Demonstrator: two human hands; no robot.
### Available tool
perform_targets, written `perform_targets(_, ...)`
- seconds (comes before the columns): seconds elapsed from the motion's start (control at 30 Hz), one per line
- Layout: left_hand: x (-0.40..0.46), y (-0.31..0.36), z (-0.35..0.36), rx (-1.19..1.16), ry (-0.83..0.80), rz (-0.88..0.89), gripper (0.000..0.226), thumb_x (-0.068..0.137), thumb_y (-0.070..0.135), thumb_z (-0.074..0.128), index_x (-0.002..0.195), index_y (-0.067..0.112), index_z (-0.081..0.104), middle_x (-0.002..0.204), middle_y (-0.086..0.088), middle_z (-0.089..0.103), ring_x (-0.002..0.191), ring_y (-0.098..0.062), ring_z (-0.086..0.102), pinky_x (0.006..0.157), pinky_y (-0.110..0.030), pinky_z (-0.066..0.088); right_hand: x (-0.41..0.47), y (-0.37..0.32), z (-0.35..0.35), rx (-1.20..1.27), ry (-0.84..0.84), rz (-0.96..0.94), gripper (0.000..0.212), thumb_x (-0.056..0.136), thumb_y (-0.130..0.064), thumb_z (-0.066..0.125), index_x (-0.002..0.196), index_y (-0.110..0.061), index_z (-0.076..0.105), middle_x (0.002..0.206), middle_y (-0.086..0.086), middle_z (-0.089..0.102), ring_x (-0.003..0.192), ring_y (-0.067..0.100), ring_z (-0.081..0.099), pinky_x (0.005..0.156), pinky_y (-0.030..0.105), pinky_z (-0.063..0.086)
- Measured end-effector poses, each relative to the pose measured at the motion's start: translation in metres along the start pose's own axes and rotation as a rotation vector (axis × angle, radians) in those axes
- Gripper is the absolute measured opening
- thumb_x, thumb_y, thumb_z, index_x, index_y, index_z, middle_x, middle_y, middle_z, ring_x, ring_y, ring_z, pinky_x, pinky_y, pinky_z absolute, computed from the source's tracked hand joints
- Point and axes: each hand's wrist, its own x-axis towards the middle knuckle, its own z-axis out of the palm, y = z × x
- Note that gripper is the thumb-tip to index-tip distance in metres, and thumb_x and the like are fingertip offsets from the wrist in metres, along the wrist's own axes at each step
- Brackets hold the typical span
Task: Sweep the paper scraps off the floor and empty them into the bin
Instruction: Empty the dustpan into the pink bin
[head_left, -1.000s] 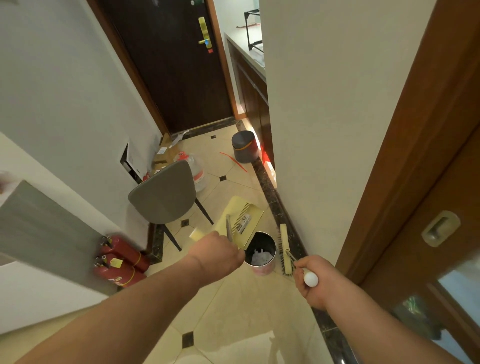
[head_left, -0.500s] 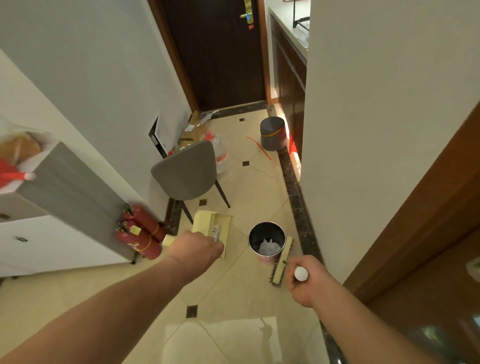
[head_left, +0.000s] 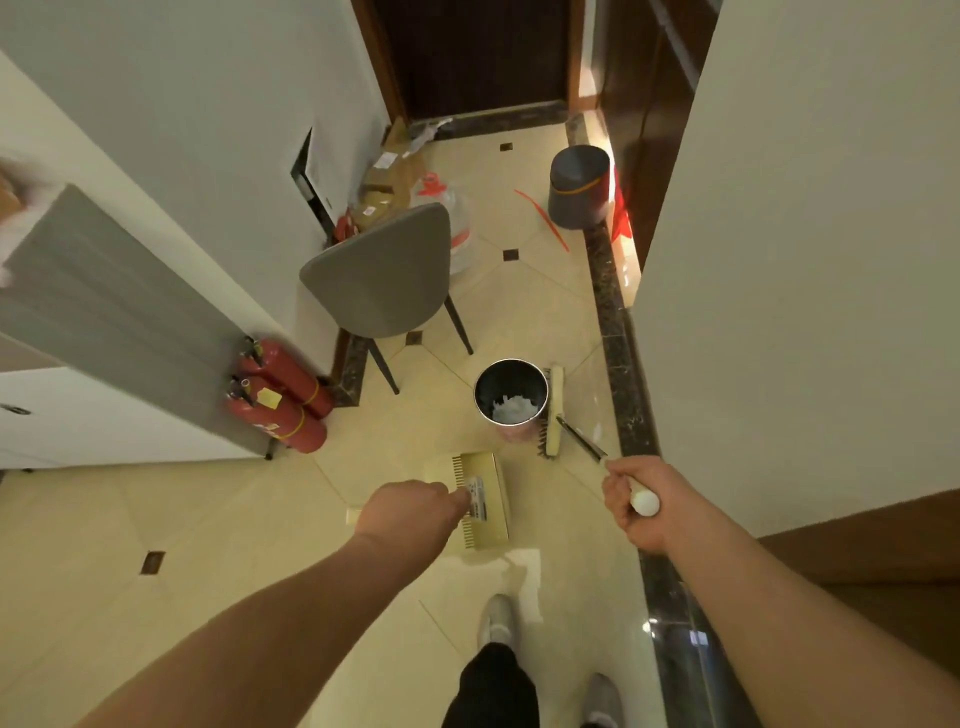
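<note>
Left grip (head_left: 410, 512) clenched around flat cream dustpan (head_left: 480, 499), right grip (head_left: 641, 501) around slim broom handle (head_left: 587, 441).

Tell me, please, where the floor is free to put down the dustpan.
Free: tiles left of the dustpan, below the fire extinguishers. Crowded: the bin with the broom head beside it, and the chair.

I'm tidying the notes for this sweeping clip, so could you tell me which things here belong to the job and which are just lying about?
Belong to the job:
dustpan, held by the left hand
broom, held by the right hand
small bin with paper scraps inside

Just lying about:
grey chair
fire extinguishers
grey lidded bin
cardboard boxes
</note>
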Motion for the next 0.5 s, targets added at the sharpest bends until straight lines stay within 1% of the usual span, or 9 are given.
perform_targets(0.03, 0.012, -0.004, 0.005, -0.029, 0.0, 0.011, 0.023, 0.1, 0.023, 0.053, 0.123, 0.023, 0.05, 0.091, -0.003, 0.061, 0.08, -0.03, 0.064, 0.058, -0.038, 0.046, 0.006, -0.004, 0.001, -0.109, 0.069, -0.02, 0.007, 0.091, -0.006, 0.062, 0.089, -0.007, 0.055, 0.059, 0.005, 0.053, 0.037, 0.008, 0.05, 0.034, 0.015, 0.043)
perform_targets(0.1, 0.034, -0.009, 0.012, -0.084, 0.002, 0.03, 0.019, 0.103, 0.027, 0.05, 0.121, 0.022, 0.05, 0.093, -0.004, 0.061, 0.082, -0.031, 0.064, 0.058, -0.037, 0.041, 0.016, -0.01, 0.003, -0.398, 0.207, -0.094, 0.012, 0.09, -0.003, 0.064, 0.101, -0.001, 0.061, 0.064, 0.011, 0.058, 0.041, 0.012, 0.052, 0.037, 0.019, 0.044)
perform_targets(0.17, 0.056, -0.014, 0.018, -0.127, 0.01, 0.048, 0.018, 0.105, 0.03, 0.046, 0.12, 0.021, 0.05, 0.098, -0.005, 0.063, 0.087, -0.032, 0.064, 0.06, -0.036, 0.04, 0.028, -0.017, 0.007, -0.661, 0.272, -0.149, 0.018, 0.091, -0.002, 0.063, 0.108, 0.004, 0.063, 0.067, 0.014, 0.06, 0.047, 0.017, 0.053, 0.041, 0.025, 0.044)
perform_targets(0.23, 0.076, -0.018, 0.024, -0.146, 0.017, 0.059, 0.019, 0.106, 0.033, 0.044, 0.119, 0.022, 0.049, 0.1, -0.005, 0.063, 0.088, -0.032, 0.065, 0.059, -0.036, 0.038, 0.043, -0.024, 0.01, -0.825, 0.331, -0.167, 0.018, 0.092, -0.001, 0.06, 0.11, 0.005, 0.062, 0.071, 0.016, 0.06, 0.051, 0.019, 0.054, 0.044, 0.027, 0.045)
perform_targets(0.37, 0.108, -0.023, 0.039, -0.188, 0.032, 0.059, 0.02, 0.106, 0.034, 0.044, 0.121, 0.023, 0.049, 0.099, -0.004, 0.063, 0.086, -0.032, 0.064, 0.059, -0.035, 0.037, 0.073, -0.035, 0.014, -0.909, 0.403, -0.152, 0.016, 0.095, -0.002, 0.057, 0.11, 0.002, 0.06, 0.077, 0.018, 0.061, 0.055, 0.02, 0.055, 0.044, 0.025, 0.046)
perform_targets(0.43, 0.121, -0.024, 0.045, -0.214, 0.029, 0.047, 0.021, 0.105, 0.034, 0.045, 0.123, 0.023, 0.049, 0.098, -0.004, 0.063, 0.084, -0.031, 0.064, 0.058, -0.034, 0.038, 0.084, -0.037, 0.012, -0.91, 0.421, -0.11, 0.015, 0.095, -0.005, 0.058, 0.11, 0.0, 0.06, 0.081, 0.019, 0.063, 0.059, 0.021, 0.056, 0.048, 0.028, 0.048)
perform_targets(0.5, 0.132, -0.023, 0.049, -0.228, 0.026, 0.036, 0.02, 0.105, 0.034, 0.046, 0.121, 0.022, 0.049, 0.096, -0.004, 0.062, 0.082, -0.031, 0.064, 0.057, -0.034, 0.038, 0.091, -0.033, 0.007, -0.908, 0.427, -0.05, 0.018, 0.095, -0.007, 0.061, 0.111, 0.0, 0.061, 0.082, 0.018, 0.065, 0.06, 0.02, 0.058, 0.049, 0.029, 0.049)
